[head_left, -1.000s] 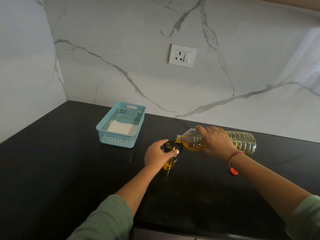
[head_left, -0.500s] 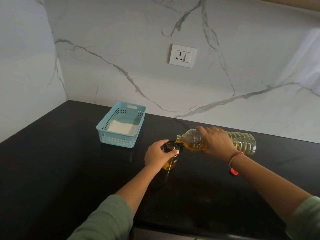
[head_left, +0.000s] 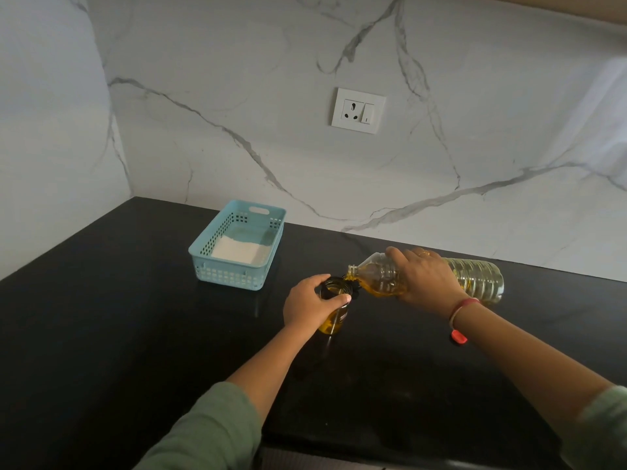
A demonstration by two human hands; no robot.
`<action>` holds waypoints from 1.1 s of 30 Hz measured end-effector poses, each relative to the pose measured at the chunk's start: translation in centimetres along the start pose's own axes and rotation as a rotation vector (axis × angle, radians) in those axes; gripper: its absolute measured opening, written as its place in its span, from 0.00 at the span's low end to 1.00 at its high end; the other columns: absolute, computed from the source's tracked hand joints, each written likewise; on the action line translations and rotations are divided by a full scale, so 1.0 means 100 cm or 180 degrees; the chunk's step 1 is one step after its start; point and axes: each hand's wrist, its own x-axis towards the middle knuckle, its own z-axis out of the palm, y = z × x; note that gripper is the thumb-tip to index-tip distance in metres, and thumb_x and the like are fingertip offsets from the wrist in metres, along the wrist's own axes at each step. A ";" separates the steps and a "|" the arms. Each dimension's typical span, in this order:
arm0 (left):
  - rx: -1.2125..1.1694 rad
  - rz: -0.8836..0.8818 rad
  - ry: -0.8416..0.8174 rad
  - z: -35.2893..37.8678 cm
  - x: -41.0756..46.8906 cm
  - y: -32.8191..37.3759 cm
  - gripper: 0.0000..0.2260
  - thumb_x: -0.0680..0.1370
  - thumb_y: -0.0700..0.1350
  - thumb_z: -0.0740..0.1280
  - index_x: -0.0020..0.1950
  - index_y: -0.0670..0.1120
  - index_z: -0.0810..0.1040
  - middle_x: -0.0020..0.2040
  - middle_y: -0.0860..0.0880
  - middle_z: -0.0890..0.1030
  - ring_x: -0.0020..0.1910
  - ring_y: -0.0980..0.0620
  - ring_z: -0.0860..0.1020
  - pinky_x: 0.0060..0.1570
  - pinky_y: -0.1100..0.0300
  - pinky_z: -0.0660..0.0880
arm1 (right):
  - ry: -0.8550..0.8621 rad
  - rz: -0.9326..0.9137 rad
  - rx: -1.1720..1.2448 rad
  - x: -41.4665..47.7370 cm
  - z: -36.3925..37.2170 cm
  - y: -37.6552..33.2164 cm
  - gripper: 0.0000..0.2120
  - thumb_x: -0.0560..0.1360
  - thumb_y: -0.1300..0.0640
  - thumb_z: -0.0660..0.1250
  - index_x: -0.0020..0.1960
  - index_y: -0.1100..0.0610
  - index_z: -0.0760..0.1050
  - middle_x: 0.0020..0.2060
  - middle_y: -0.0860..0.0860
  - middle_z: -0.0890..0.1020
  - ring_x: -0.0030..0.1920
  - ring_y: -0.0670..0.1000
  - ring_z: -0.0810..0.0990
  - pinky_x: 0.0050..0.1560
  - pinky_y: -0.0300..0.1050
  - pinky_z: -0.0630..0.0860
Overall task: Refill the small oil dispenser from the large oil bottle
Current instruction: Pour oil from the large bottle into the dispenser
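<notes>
The small glass oil dispenser (head_left: 334, 317) stands upright on the black counter (head_left: 135, 334), partly filled with yellow oil. My left hand (head_left: 310, 305) grips it around its open top. My right hand (head_left: 425, 281) grips the large clear oil bottle (head_left: 478, 279) near its shoulder. The bottle is tipped almost horizontal, its uncapped neck (head_left: 353, 271) over the dispenser's mouth, and oil has pooled toward the neck. A small dark part, perhaps the dispenser's lid, sits just behind the dispenser, mostly hidden.
A light blue perforated basket (head_left: 207, 259) with a white cloth inside stands on the counter to the left rear. A small red cap (head_left: 458, 336) lies on the counter under my right wrist. A marble wall with a socket (head_left: 358, 110) rises behind.
</notes>
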 end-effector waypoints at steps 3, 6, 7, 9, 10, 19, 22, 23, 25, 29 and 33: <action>0.0018 0.0004 -0.0004 0.000 0.000 0.000 0.31 0.68 0.62 0.74 0.69 0.54 0.73 0.62 0.54 0.80 0.59 0.55 0.78 0.58 0.54 0.76 | -0.0006 -0.0003 -0.0019 -0.001 0.001 0.001 0.37 0.68 0.41 0.71 0.70 0.54 0.61 0.55 0.52 0.79 0.55 0.54 0.78 0.55 0.48 0.73; 0.0020 -0.0015 -0.0014 0.000 0.000 -0.001 0.32 0.68 0.63 0.74 0.69 0.55 0.73 0.62 0.54 0.79 0.59 0.54 0.78 0.59 0.52 0.76 | -0.0006 0.0005 -0.0029 -0.002 0.002 0.002 0.37 0.68 0.41 0.70 0.70 0.53 0.61 0.55 0.52 0.79 0.54 0.54 0.78 0.55 0.47 0.73; 0.0021 -0.0019 -0.0019 0.000 0.000 0.000 0.32 0.68 0.63 0.74 0.69 0.55 0.73 0.62 0.54 0.79 0.60 0.54 0.78 0.59 0.51 0.76 | -0.0009 0.0005 -0.0032 -0.002 0.002 0.001 0.37 0.68 0.41 0.70 0.70 0.53 0.60 0.55 0.52 0.79 0.54 0.54 0.77 0.55 0.47 0.73; 0.0032 -0.0024 -0.0013 0.000 0.000 0.000 0.32 0.68 0.63 0.73 0.69 0.55 0.72 0.62 0.53 0.79 0.60 0.54 0.78 0.59 0.51 0.76 | -0.0008 0.0003 -0.0006 -0.001 0.002 0.001 0.36 0.69 0.42 0.70 0.70 0.53 0.60 0.55 0.52 0.79 0.54 0.54 0.77 0.55 0.47 0.73; 0.0037 -0.0024 -0.0008 0.000 0.000 0.000 0.32 0.68 0.62 0.73 0.69 0.55 0.72 0.63 0.53 0.79 0.60 0.54 0.78 0.59 0.52 0.76 | -0.0008 0.0004 0.0019 -0.001 0.002 0.001 0.36 0.69 0.42 0.70 0.70 0.54 0.61 0.55 0.52 0.79 0.55 0.54 0.77 0.55 0.48 0.73; 0.0040 -0.0008 0.0018 0.000 -0.001 0.001 0.31 0.68 0.62 0.74 0.69 0.55 0.72 0.63 0.53 0.78 0.61 0.53 0.77 0.59 0.52 0.76 | -0.0003 -0.0006 -0.0037 0.002 0.001 0.003 0.37 0.67 0.42 0.72 0.69 0.53 0.62 0.53 0.52 0.80 0.53 0.54 0.78 0.53 0.48 0.74; 0.0021 0.0001 0.0016 0.000 -0.001 0.000 0.31 0.68 0.62 0.74 0.69 0.55 0.73 0.63 0.53 0.79 0.60 0.54 0.78 0.58 0.52 0.76 | -0.0002 0.0006 -0.0059 0.001 0.001 0.003 0.36 0.66 0.42 0.72 0.68 0.53 0.63 0.52 0.51 0.80 0.52 0.54 0.78 0.52 0.48 0.74; 0.0013 -0.0002 0.0020 0.000 -0.001 0.000 0.31 0.68 0.62 0.74 0.69 0.55 0.73 0.62 0.53 0.79 0.60 0.54 0.78 0.58 0.52 0.77 | 0.0005 0.0010 -0.0067 0.001 0.002 0.003 0.35 0.66 0.42 0.72 0.68 0.53 0.63 0.51 0.51 0.81 0.51 0.54 0.79 0.51 0.48 0.74; 0.0008 -0.0009 0.0021 0.000 -0.001 0.000 0.31 0.68 0.62 0.74 0.69 0.55 0.73 0.62 0.53 0.79 0.60 0.54 0.78 0.58 0.52 0.77 | 0.0012 0.0009 -0.0067 0.000 0.002 0.002 0.35 0.66 0.42 0.72 0.67 0.53 0.64 0.50 0.51 0.81 0.51 0.54 0.79 0.50 0.48 0.74; 0.0024 -0.0029 -0.0022 0.000 -0.001 0.001 0.32 0.68 0.63 0.74 0.69 0.55 0.72 0.62 0.53 0.79 0.60 0.54 0.78 0.58 0.52 0.77 | -0.0031 -0.0010 -0.0044 -0.001 0.001 0.002 0.36 0.65 0.42 0.73 0.67 0.53 0.64 0.51 0.52 0.81 0.51 0.55 0.79 0.51 0.48 0.74; 0.0049 -0.0021 -0.0010 -0.001 -0.002 0.001 0.32 0.68 0.62 0.74 0.69 0.55 0.72 0.63 0.53 0.79 0.60 0.54 0.78 0.59 0.52 0.76 | -0.0024 -0.0012 -0.0029 -0.001 -0.001 0.002 0.35 0.66 0.43 0.73 0.67 0.53 0.64 0.51 0.52 0.81 0.51 0.54 0.79 0.52 0.48 0.74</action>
